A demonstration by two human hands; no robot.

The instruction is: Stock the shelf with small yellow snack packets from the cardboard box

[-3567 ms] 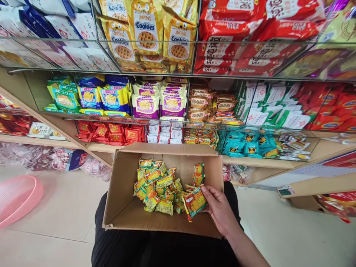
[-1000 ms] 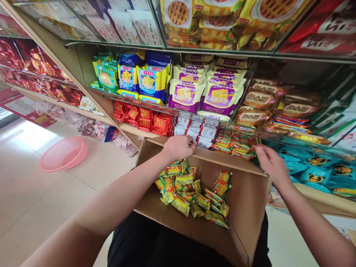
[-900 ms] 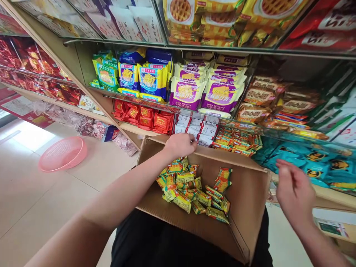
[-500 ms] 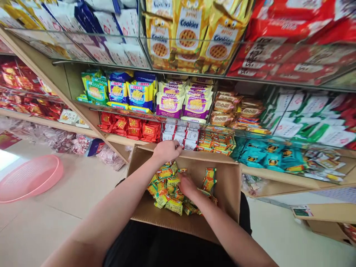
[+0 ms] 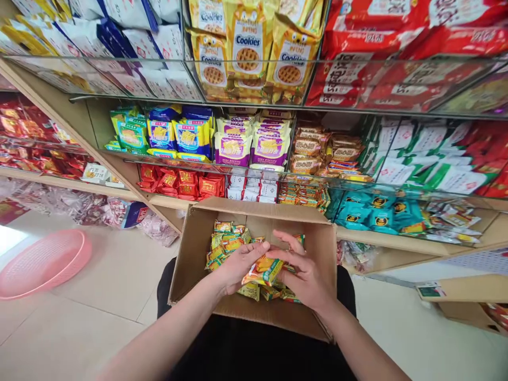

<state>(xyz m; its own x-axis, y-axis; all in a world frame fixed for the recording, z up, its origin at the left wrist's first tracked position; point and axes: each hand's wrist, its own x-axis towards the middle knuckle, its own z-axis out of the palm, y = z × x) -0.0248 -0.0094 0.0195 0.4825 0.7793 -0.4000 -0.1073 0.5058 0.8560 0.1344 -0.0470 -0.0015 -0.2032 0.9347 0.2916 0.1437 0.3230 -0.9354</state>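
A small yellow-and-orange snack packet [image 5: 262,272] is between my hands above an open cardboard box [image 5: 254,316]. My left hand [image 5: 240,266] is closed around its left side, the thumb along the top. At its right end, my right hand [image 5: 305,272] grips the packet with thumb and index finger; its other fingers are spread. Whether more packets sit stacked under this one is hidden by the hands. Several matching packets [image 5: 222,248] lie loose in the box, mostly towards its left and middle.
A shelf beyond the box holds red packets [image 5: 187,183], white packets [image 5: 252,188], similar yellow packets [image 5: 304,194] and teal packets [image 5: 379,211]. Glass fronts [image 5: 246,170] edge the upper shelves. A pink basket [image 5: 47,264] stands on the floor at left; another cardboard box [image 5: 456,316] is at right.
My left hand has left the box's far rim and moved down over the box, taking hold of a packet. My right hand has risen out of the pile to meet it.
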